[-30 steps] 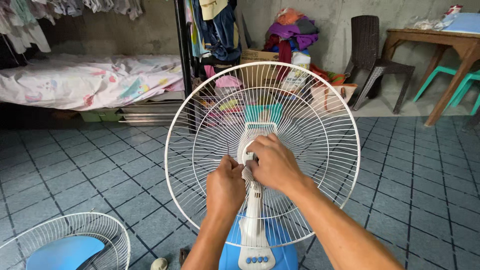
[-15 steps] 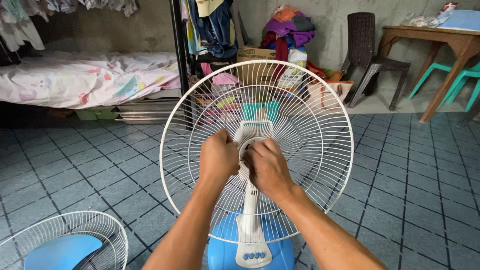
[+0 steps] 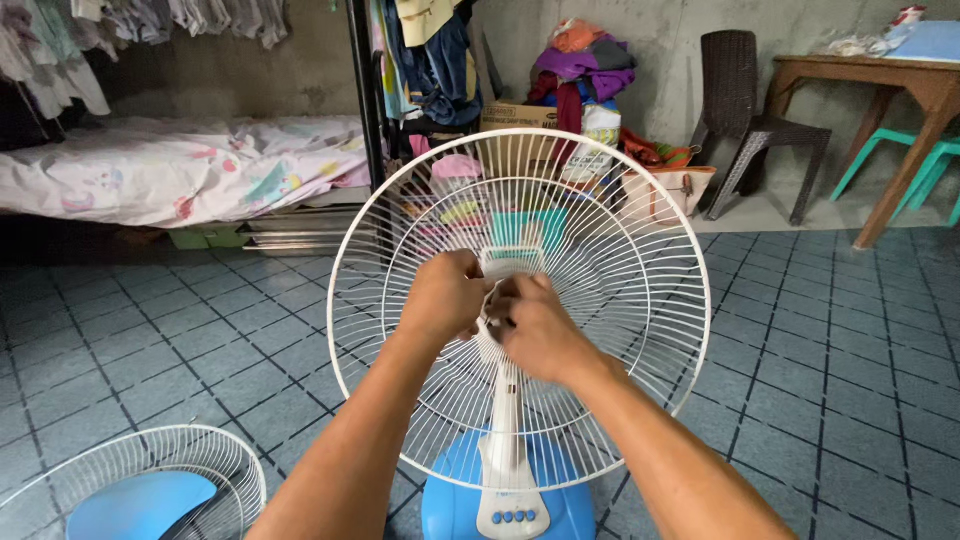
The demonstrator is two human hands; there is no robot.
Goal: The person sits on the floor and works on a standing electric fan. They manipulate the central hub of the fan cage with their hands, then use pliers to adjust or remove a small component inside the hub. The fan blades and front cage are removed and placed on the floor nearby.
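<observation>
At the lower left, a detached white wire grille (image 3: 130, 480) with a blue fan blade (image 3: 140, 505) lying in it is seen on the tiled floor (image 3: 830, 380). In the middle, an upright electric fan (image 3: 510, 400) on a blue base (image 3: 450, 500) is faced, its rear wire guard (image 3: 620, 250) standing round and open. The left hand (image 3: 445, 297) and the right hand (image 3: 535, 328) are brought close together at the guard's hub, fingers curled about it; what is pinched there cannot be made out. A dark chair (image 3: 750, 110) and a wooden table (image 3: 900, 90) are seen at the far right.
</observation>
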